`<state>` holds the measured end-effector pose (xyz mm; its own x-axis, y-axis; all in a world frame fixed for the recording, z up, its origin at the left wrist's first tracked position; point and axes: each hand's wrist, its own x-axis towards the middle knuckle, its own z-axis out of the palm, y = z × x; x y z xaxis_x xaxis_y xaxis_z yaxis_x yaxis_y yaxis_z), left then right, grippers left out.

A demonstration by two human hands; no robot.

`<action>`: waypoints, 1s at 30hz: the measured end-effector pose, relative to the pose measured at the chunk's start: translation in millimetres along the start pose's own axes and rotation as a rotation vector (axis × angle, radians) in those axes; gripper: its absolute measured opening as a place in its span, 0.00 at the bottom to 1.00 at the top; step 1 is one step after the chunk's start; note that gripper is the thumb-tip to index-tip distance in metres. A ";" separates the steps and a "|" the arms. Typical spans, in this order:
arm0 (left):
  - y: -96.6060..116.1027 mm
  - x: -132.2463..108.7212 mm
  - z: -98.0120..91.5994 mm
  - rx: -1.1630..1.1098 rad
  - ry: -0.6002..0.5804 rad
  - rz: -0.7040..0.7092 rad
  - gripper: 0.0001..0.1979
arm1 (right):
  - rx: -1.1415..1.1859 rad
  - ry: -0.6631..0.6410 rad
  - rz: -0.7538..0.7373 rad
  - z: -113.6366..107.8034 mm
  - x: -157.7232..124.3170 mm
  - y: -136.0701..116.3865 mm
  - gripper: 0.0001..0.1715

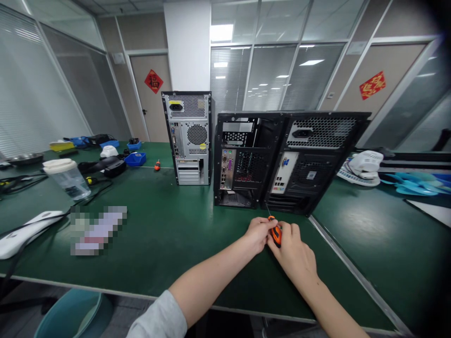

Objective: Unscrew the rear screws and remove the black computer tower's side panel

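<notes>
An orange and black screwdriver (276,234) is between my two hands, its thin shaft pointing up at the lower rear edge of the black computer case (310,164) on the right. My right hand (294,251) wraps its fingers round the handle. With closed fingers, my left hand (260,232) pinches the front of the handle near the shaft. Whether the tip touches a screw is too small to tell. Beside that case stands a second black computer case (246,164), partly gutted. Left of both is a silver and black computer case (192,136). All three show their backs.
On the green table (169,225), a clear cup (68,180), a white power strip (31,232) and cables lie left. Farther back are blue trays (136,159) and a small orange screwdriver (157,165). White and light-blue fan parts (416,182) sit right. A teal bin (73,314) stands below.
</notes>
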<state>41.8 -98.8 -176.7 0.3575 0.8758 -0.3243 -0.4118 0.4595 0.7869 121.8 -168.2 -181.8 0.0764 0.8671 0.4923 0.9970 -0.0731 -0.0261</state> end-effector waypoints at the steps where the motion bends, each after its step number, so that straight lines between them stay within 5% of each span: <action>1: 1.1 -1.4 0.5 0.001 0.014 -0.017 0.10 | -0.019 -0.007 -0.010 0.4 -0.1 0.2 0.15; 14: -0.6 -0.9 0.6 0.092 0.104 -0.039 0.11 | -0.061 -0.005 -0.074 6.8 -1.2 4.8 0.13; 30: -15.4 10.8 -4.9 0.120 0.124 0.151 0.18 | 0.010 0.000 -0.007 9.9 0.2 6.5 0.15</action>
<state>47.9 -95.7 -194.9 0.1903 0.9482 -0.2543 -0.3471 0.3073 0.8860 128.4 -163.7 -190.5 0.0698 0.8677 0.4921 0.9976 -0.0622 -0.0318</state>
